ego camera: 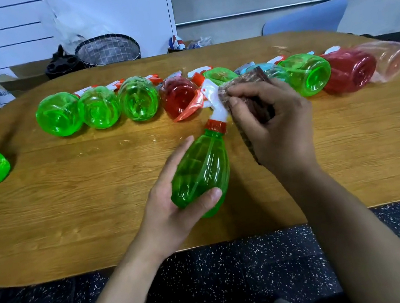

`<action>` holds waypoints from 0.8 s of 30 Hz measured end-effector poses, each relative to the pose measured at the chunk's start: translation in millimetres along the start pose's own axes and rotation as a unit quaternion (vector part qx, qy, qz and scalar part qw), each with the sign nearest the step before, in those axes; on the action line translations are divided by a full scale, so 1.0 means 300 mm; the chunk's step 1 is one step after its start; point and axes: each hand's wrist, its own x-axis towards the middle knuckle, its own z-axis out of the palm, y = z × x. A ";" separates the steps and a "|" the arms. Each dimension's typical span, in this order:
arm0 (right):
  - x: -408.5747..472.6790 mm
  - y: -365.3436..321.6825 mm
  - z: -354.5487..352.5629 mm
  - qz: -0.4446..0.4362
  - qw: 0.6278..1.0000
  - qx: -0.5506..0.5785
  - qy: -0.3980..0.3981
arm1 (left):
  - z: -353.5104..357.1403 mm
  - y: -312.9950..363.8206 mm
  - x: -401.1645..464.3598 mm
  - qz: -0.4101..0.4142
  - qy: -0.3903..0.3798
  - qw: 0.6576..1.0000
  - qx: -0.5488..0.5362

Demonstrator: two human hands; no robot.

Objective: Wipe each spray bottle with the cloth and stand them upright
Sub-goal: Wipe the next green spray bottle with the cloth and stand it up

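At frame centre, the left hand [173, 207] grips an empty green spray bottle [200, 169] above the counter [70, 196]. The right hand [275, 127] pinches a brown cloth [241, 85] against its white nozzle [213, 100]. A row of empty bottles [139, 98] lies on its side across the upper frame.
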 end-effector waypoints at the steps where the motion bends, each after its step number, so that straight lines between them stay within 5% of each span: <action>1: 0.000 0.000 -0.001 -0.009 1.000 0.003 -0.014 | 0.000 -0.001 -0.001 0.001 0.000 1.000 0.001; 4: -0.002 -0.001 0.004 -0.035 0.998 -0.007 -0.047 | 0.001 0.001 0.000 0.004 0.003 1.000 0.014; 15: -0.015 -0.044 0.031 0.001 0.998 0.013 0.055 | 0.007 -0.004 -0.006 0.042 -0.015 0.996 0.075; 21: -0.056 -0.075 0.059 -0.098 0.992 -0.024 -0.075 | 0.010 0.014 -0.006 0.044 -0.010 0.998 0.050; 24: -0.045 -0.068 0.052 -0.078 0.996 -0.016 -0.036 | 0.009 0.006 -0.006 0.046 -0.011 0.997 0.056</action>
